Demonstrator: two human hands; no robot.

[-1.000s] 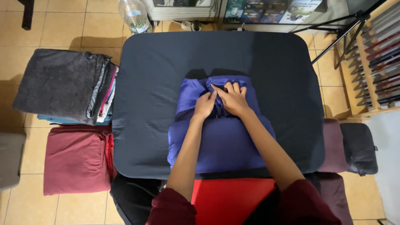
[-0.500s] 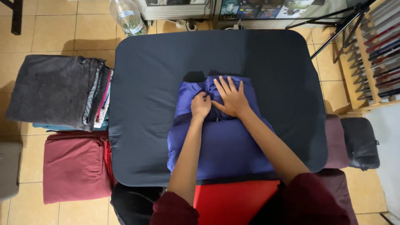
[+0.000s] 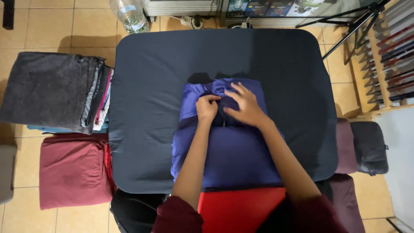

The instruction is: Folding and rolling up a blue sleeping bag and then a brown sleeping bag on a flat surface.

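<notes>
Centrally, blue garment point(image 3: 233, 151) lies bunched on dark table cover point(image 3: 146, 86), toward near edge. Left hand point(image 3: 207, 108) fingers curled, pinching fabric fold. Right hand point(image 3: 243, 105) flat, fingers spread, pressing garment. Folded clothes stack point(image 3: 51, 90) left of table.

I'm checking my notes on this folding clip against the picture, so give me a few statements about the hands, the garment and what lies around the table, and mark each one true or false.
1. Both hands rest on the blue garment. True: the left hand is curled into a fist, and the right hand lies with its fingers spread.
2. The garment lies on bare floor tiles. False: it lies on the dark padded table.
3. A stack of folded clothes sits to the left of the table. True.
4. The maroon cloth lies on top of the table. False: it is beside the table, below the stack.
</notes>
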